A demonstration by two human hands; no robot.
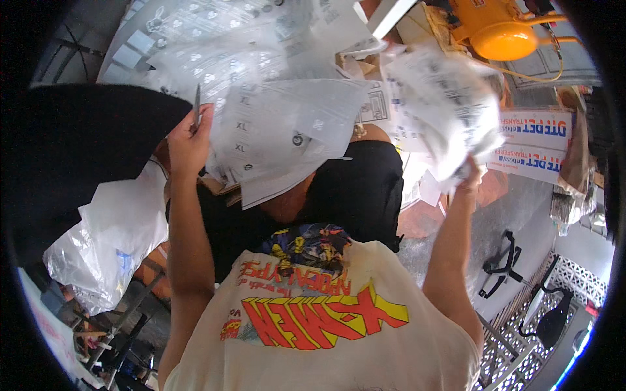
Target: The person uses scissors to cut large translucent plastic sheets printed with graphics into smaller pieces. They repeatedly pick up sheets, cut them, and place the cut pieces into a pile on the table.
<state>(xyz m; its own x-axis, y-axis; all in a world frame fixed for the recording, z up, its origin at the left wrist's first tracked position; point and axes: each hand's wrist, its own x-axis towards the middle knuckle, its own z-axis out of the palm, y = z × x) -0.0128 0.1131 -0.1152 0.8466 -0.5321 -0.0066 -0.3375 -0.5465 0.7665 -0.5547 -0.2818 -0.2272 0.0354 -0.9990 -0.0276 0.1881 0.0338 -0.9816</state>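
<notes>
My left hand holds a slim pointed metal tool, its tip facing away from me; I cannot tell if it is scissors or tweezers. Beside it, a translucent film sheet with printed size marks and small symbols lies across my knees. Further sheets of printed film spread out beyond. Out to the right, my right hand grips the near edge of a crumpled printed film sheet, blurred by motion. A large piece of black cloth reaches up to my left wrist, covering part of that side.
Long white cartons with blue and red print are stacked at the right. Behind them stands a yellow metal tank with a thin hose. A clear plastic bag sits at left. A black stand is on the grey floor.
</notes>
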